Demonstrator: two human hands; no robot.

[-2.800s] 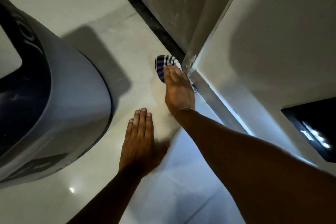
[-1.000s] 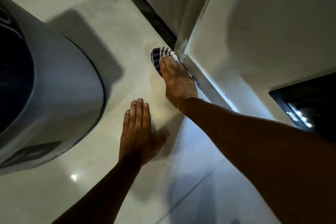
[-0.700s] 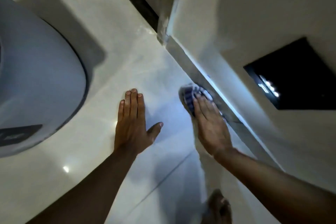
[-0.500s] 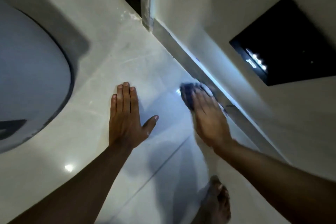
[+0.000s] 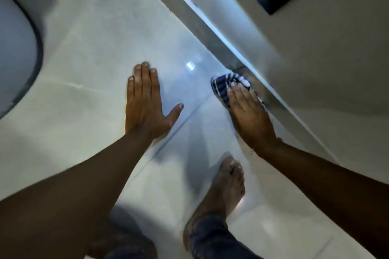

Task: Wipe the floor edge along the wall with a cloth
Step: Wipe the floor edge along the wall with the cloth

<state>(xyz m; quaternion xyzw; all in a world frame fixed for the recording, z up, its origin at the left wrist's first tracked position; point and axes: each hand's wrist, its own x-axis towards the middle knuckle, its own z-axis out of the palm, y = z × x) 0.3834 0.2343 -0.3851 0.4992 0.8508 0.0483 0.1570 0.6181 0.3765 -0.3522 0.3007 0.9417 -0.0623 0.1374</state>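
Pale glossy floor tiles (image 5: 88,65) meet the wall's skirting (image 5: 212,33) on the right. My right hand (image 5: 248,113) lies flat with fingers together, pressing the blue-white striped cloth (image 5: 223,85) on the floor, touching the skirting. My left hand (image 5: 145,107) rests flat and empty on the tiles, thumb spread. I can read no writing.
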